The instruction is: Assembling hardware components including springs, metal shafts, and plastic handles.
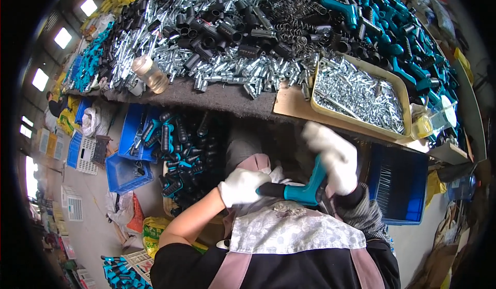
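Teal-and-black pistol-shaped part point(305, 192) on near side of bench point(222, 100). Left hand point(241, 187) curled round black end point(272, 189); right hand point(336, 160) blurred by teal grip point(316, 176), hold unclear. Loose left grasp could let part twist free.

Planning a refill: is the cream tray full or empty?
The cream tray is well filled: small silvery metal parts spread nearly wall to wall.
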Motion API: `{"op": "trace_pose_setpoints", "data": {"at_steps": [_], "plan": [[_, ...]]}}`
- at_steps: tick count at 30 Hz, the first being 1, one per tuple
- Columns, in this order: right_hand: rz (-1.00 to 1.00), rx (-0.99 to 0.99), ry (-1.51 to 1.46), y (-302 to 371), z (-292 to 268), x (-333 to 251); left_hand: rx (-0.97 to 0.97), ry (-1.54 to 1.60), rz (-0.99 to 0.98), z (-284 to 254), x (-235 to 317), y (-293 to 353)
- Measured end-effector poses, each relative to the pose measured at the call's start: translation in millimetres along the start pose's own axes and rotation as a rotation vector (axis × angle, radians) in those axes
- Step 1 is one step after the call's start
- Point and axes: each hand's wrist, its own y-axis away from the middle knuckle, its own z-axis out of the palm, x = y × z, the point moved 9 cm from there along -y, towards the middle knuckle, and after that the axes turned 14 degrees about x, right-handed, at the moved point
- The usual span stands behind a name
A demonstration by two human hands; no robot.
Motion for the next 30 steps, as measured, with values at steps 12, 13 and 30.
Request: {"op": "trace_pose_setpoints", "data": {"at_steps": [12,13,30], "plan": [[-0.124,0.052,-0.043,4,4,-19,0.370,0.222,-0.502,-25,-44,-12],[-0.365,-0.161,0.093,-4,34,-49,0.208,0.189,-0.637,-14,-55,-14],[0.906,-0.452,-0.097,82,68,108,0.911,-0.474,-0.403,-196,-172,-86]]}}
